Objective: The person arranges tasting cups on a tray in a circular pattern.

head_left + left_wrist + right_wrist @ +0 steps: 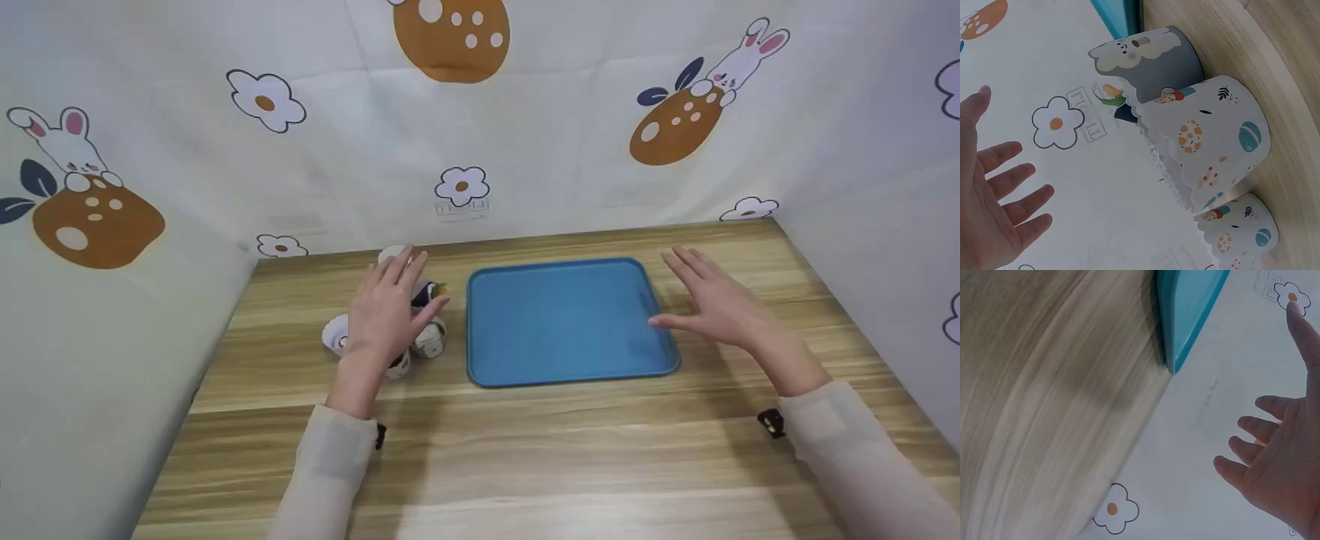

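My left hand (384,315) hovers over a group of several paper baking cups, fingers extended and thumb spread, holding nothing. The group includes a pale cup (430,343) beside my thumb and a white one (334,331) by the outer edge of my hand; the hand hides part of the group. In the left wrist view a grey bear-print cup (1179,64) and a white patterned cup (1221,132) have scalloped rims. My right hand (724,304), also empty with fingers spread, is above the right edge of a blue rectangular tray (562,322).
The wood-grain table (570,457) meets a white printed cloth (555,150) at the back, with more cloth at both sides. Another cup (391,253) stands near the back edge, beyond my left fingers. The tray lies between my two hands.
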The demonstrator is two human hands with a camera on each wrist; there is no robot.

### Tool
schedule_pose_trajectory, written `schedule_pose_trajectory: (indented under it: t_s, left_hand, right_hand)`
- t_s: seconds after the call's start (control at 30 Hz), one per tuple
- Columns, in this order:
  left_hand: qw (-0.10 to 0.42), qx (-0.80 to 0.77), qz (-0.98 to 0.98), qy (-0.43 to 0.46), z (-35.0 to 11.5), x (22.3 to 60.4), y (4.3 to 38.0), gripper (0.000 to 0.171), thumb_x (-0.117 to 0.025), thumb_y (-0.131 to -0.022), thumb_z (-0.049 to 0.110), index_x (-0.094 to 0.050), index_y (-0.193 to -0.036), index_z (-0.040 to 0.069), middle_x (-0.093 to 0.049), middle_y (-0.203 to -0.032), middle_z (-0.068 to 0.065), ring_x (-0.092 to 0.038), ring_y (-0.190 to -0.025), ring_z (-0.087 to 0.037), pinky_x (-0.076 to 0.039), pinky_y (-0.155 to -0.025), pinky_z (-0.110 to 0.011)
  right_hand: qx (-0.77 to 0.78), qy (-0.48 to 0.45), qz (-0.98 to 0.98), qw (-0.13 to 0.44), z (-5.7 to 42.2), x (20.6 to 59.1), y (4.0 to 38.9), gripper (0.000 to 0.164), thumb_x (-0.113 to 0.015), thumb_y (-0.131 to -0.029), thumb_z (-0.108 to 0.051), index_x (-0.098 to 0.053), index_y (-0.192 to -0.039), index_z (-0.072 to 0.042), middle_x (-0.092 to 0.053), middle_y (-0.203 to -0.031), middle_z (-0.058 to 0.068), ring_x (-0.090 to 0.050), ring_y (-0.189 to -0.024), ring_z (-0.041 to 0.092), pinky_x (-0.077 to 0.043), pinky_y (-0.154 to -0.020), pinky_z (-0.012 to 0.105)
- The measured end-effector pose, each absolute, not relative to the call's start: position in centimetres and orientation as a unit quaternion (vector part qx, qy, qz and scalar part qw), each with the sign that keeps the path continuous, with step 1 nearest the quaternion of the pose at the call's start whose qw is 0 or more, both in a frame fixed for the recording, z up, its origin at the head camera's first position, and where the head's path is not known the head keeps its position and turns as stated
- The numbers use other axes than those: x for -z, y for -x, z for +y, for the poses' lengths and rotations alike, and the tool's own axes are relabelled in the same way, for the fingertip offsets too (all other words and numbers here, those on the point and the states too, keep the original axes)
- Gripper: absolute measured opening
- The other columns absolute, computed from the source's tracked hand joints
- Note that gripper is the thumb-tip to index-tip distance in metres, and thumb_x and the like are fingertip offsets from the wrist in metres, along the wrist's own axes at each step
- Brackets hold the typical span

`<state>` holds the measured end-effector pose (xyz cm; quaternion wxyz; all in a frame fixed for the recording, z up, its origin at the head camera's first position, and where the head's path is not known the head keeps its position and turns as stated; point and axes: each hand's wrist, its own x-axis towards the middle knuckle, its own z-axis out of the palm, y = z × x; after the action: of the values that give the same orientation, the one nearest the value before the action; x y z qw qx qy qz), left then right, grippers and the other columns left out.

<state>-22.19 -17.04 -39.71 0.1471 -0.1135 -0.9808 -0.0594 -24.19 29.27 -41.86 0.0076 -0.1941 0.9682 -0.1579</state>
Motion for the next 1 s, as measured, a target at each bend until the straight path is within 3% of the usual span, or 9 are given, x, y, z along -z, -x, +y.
schedule_pose_trajectory:
  t_s: [0.4,0.7,1.0]
  left_hand:
    - [0.159,0.065,-0.978,0.115,-17.5,40.0,21.7,0.069,-0.056,-0.095,0.058,-0.046,-0.150,0.018,-0.041,-0.159,-0.006,-0.045,-0.140,-0.034,-0.031,-0.121,-0.048]
    - [0.117,0.072,-0.984,0.117,-18.0,40.1,21.5,0.073,-0.055,-0.095,0.059,-0.040,-0.153,0.017,-0.036,-0.161,-0.008,-0.035,-0.147,-0.036,-0.024,-0.123,-0.051]
    - [0.109,0.070,-0.984,0.123,-18.5,40.5,21.2,0.073,-0.054,-0.095,0.061,-0.041,-0.153,0.017,-0.039,-0.160,-0.007,-0.037,-0.146,-0.035,-0.025,-0.123,-0.053]
  right_hand:
    - [0.160,0.191,0.968,0.026,29.3,42.5,23.8,0.111,-0.068,-0.079,-0.069,-0.023,-0.158,-0.005,-0.019,-0.164,0.023,-0.021,-0.149,0.048,-0.026,-0.116,0.066]
    - [0.174,0.191,0.965,0.039,29.0,42.9,23.6,0.114,-0.070,-0.078,-0.069,-0.020,-0.158,-0.006,-0.019,-0.164,0.024,-0.022,-0.148,0.049,-0.026,-0.116,0.065]
    - [0.183,0.198,0.962,0.043,29.0,43.6,23.2,0.112,-0.075,-0.078,-0.062,-0.023,-0.157,-0.002,-0.022,-0.162,0.025,-0.023,-0.148,0.049,-0.025,-0.117,0.064]
